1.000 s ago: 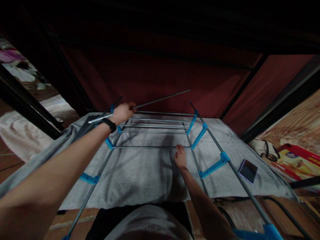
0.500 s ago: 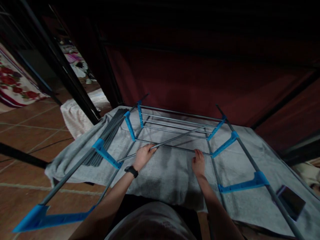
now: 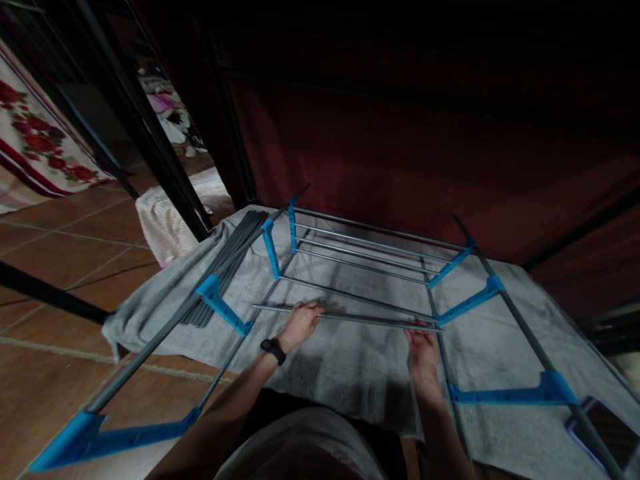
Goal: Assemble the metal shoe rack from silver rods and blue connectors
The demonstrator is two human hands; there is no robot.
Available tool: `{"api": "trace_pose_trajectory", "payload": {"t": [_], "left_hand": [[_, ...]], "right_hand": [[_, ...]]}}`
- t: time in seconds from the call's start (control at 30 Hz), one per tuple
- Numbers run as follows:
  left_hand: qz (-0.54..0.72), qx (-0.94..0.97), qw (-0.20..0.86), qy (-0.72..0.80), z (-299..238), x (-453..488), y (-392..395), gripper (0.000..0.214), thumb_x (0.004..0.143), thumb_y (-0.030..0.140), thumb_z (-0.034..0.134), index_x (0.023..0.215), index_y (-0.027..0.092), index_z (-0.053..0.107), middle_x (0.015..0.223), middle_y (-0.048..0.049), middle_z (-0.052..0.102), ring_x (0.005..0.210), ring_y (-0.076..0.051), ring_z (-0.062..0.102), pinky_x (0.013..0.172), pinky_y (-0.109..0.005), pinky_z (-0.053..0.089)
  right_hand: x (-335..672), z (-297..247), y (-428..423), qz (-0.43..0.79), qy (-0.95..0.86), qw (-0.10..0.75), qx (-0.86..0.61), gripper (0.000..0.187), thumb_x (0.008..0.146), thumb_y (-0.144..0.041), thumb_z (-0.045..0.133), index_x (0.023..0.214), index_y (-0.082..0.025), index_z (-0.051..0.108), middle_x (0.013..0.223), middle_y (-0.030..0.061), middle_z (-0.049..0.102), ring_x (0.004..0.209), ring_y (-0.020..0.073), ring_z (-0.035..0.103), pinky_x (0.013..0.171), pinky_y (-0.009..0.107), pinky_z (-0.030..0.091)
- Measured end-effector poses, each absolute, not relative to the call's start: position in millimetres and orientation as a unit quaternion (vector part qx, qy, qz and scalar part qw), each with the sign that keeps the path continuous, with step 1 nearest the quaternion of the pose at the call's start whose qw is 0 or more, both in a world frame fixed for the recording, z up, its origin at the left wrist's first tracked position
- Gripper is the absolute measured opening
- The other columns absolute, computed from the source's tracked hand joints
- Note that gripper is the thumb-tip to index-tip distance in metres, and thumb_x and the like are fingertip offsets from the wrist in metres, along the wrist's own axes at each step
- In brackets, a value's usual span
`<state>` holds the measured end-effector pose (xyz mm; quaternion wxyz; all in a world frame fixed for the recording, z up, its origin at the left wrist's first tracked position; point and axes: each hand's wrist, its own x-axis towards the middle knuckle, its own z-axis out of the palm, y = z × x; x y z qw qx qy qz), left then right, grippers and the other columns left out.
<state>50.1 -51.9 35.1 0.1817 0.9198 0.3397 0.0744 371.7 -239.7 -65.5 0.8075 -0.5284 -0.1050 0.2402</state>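
Observation:
My left hand point(image 3: 300, 325), with a dark watch on its wrist, is closed around a thin grey metal rod point(image 3: 365, 320) left of its middle. Toward the rod's right end, the fingers of my right hand point(image 3: 423, 350) close on it from below. The rod lies nearly level across the frame of a rack, in front of several crossbars. Grey side tubes point(image 3: 523, 325) carry blue plastic brackets point(image 3: 467, 300) on both sides. Bars point(image 3: 370, 247) join the brackets at the far end.
A bundle of grey tubes point(image 3: 240, 250) lies on the left of the grey cloth point(image 3: 340, 363) covering the surface. A phone point(image 3: 607, 427) rests at the right. Dark posts point(image 3: 165, 147) and a striped cloth point(image 3: 165, 227) stand beyond the tiled floor point(image 3: 55, 233).
The rod has swung from a slant to nearly level, its right end coming down toward me. My right hand has moved right and taken hold of it. The view has shifted slightly.

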Motion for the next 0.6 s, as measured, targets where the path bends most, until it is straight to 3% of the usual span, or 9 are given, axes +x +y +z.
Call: {"api": "trace_pose_trajectory", "payload": {"t": [0.17, 0.37, 0.6], "left_hand": [[0.057, 0.932, 0.178, 0.311, 26, 47, -48, 0.028, 0.101, 0.013, 0.048, 0.11, 0.019, 0.074, 0.113, -0.0077, 0.074, 0.104, -0.023, 0.067, 0.105, -0.041, 0.043], [0.05, 0.941, 0.153, 0.299, 19, 51, -48, 0.033, 0.099, 0.007, 0.045, 0.112, 0.02, 0.073, 0.11, -0.0068, 0.073, 0.104, -0.022, 0.066, 0.106, -0.039, 0.043], [0.054, 0.95, 0.155, 0.266, 9, 63, -49, 0.023, 0.102, 0.024, 0.055, 0.119, 0.022, 0.071, 0.116, -0.0089, 0.07, 0.113, -0.025, 0.063, 0.105, -0.04, 0.046]], "right_hand": [[371, -62, -262, 0.326, 0.012, 0.828, -0.456, 0.021, 0.074, -0.021, 0.072, 0.095, -0.024, 0.073, 0.101, 0.0016, 0.079, 0.101, 0.014, 0.075, 0.09, 0.028, 0.063], [377, -76, -274, 0.322, 0.05, 0.796, -0.51, 0.006, 0.081, -0.024, 0.068, 0.086, -0.025, 0.07, 0.092, 0.0006, 0.077, 0.094, 0.0148, 0.075, 0.089, 0.029, 0.062], [386, -91, -281, 0.327, -0.01, 0.764, -0.557, 0.012, 0.077, -0.028, 0.069, 0.089, -0.026, 0.068, 0.106, 0.0038, 0.076, 0.114, 0.0185, 0.071, 0.096, 0.032, 0.06]]}}
